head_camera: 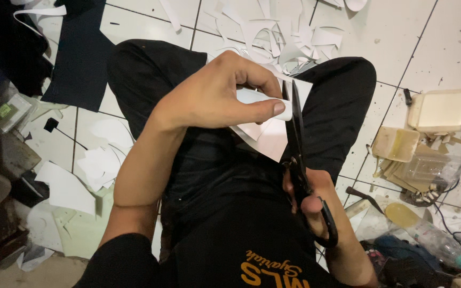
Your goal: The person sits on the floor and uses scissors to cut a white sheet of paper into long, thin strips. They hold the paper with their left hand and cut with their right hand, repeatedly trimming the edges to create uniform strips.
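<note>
Over my lap, from the camera on my head, I see both of my hands busy. I sit on the tiled floor with my knees up, in black pants and a black shirt. My left hand is shut on a white piece of paper — thumb on top, fingers curled round the edge. The paper hangs between my knees, just above my lap. My right hand is shut on the handles of black scissors. The blades point up and away from me, and they sit right at the paper's edge, beside my left thumb.

Past my knees lie lots of white paper scraps. More white bits lie by my left leg, near a dark sheet. On my right side sit yellowish foam blocks, a clear plastic tray and a plastic bottle — all well apart from my hands.
</note>
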